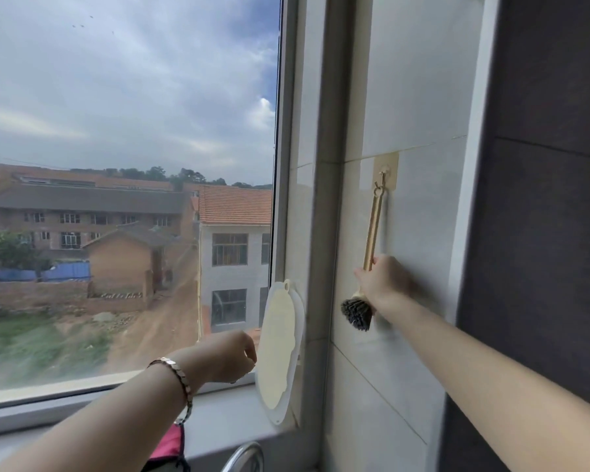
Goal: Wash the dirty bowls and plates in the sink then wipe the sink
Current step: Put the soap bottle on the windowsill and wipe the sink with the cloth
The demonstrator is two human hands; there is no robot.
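Observation:
A long-handled dish brush [372, 233] with a tan handle and dark bristles hangs from an adhesive hook [384, 175] on the tiled wall right of the window. My right hand [382, 281] grips the lower part of its handle, just above the bristle head [356, 313]. My left hand [229, 356], a metal bracelet on its wrist, hovers over the window sill with its fingers loosely curled, close to the left edge of a pale oval board [280, 352] that leans against the window frame. I cannot tell whether it touches the board. No sink, bowls or plates are in view.
A large window [126, 165] fills the left half, with a white sill [225, 413] below it. The curved top of a metal faucet [246, 456] shows at the bottom edge. Pink and black fabric [169, 447] hangs near my left wrist. A dark wall panel [542, 199] stands at the right.

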